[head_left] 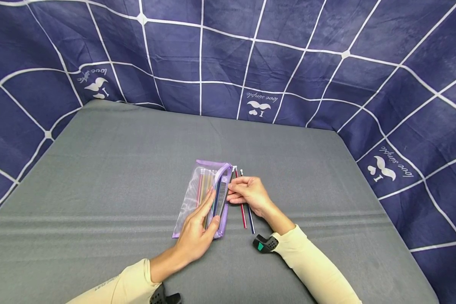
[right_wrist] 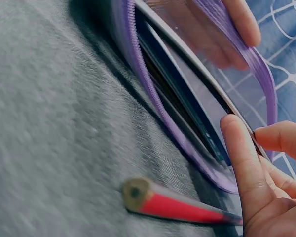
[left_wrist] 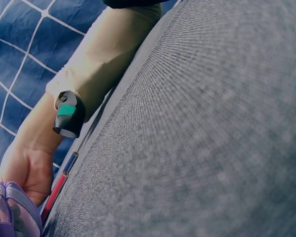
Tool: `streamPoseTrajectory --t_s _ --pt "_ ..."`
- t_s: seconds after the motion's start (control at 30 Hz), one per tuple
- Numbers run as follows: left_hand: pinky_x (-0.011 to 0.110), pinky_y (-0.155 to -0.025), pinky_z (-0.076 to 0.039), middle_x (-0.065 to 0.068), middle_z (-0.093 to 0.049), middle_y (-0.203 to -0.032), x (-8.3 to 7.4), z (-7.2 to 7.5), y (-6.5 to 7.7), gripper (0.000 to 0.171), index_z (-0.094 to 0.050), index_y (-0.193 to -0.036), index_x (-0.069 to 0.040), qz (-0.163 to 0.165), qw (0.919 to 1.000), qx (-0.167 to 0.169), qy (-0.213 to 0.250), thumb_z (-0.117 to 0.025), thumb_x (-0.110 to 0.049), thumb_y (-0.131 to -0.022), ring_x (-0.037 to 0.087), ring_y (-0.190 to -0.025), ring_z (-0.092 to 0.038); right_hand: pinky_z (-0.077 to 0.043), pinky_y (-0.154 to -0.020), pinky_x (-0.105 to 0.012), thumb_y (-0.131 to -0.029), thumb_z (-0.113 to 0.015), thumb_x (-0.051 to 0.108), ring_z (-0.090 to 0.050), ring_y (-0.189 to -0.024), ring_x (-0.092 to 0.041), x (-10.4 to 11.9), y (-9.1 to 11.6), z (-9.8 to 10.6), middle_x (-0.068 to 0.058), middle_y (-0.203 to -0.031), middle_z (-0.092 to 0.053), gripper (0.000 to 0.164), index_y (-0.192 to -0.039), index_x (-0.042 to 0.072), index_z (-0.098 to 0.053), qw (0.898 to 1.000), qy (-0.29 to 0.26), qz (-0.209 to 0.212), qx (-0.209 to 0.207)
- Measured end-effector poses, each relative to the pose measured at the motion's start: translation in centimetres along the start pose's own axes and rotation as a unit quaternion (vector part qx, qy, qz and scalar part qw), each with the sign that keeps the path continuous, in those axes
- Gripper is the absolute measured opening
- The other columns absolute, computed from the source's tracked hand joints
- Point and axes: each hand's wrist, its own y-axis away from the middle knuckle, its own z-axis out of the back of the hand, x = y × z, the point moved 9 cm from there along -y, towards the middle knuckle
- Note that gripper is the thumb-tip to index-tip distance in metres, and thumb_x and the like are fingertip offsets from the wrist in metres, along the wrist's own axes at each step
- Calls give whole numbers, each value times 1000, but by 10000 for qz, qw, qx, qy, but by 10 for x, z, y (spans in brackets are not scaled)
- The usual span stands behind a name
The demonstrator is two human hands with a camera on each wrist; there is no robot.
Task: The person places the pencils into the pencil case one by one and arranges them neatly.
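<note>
A mesh zip pencil pouch [head_left: 190, 202] with purple edging lies on the grey surface, its zip side gaping. Several coloured pencils [head_left: 200, 185] show through the mesh. My left hand [head_left: 195, 236] holds the pouch by the opening, fingers over the mesh and thumb near the zip. In the right wrist view my right hand [right_wrist: 266, 177] pinches a dark pencil [right_wrist: 202, 74] between thumb and fingers; most of its length lies within the opening. Beside the pouch, partly under my right hand, rest a red pencil [head_left: 244, 217] and a blue pencil [head_left: 251, 219].
The grey cloth-covered surface [head_left: 137, 169] extends around the pouch on all sides. Behind it and to both sides hangs a dark blue curtain [head_left: 228, 55] with white grid lines. A black wrist camera [head_left: 265, 244] sits at my right cuff.
</note>
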Motion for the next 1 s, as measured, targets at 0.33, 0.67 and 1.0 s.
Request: streamPoseTrajectory --t_s 0.33,0.67,1.0 --pt "33 -118 -21 20 -36 -154 1 0 0 63 -38 -148 7 16 10000 19 -20 -60 2 -89 35 -142 -32 -60 -63 -26 -89 -59 -13 -71 -65 -16 -4 1 -8 -11 -80 -71 33 -119 -23 -52 9996 183 -106 203" --pt "30 -119 -20 20 -35 -154 1 -1 0 62 -38 -147 8 14 10000 44 -13 -60 2 -90 35 -142 -31 -61 -71 -28 -89 -59 -15 -72 -71 -17 0 5 -17 -20 -88 -71 38 -124 -25 -48 9983 202 -110 544" --pt "34 -118 -23 18 -36 -154 1 0 0 62 -38 -147 7 52 10000 19 -32 -60 2 -89 35 -142 -33 -61 -71 -29 -89 -59 -14 -72 -71 -18 4 5 -14 -26 -93 -71 35 -121 -25 -51 9987 210 27 465"
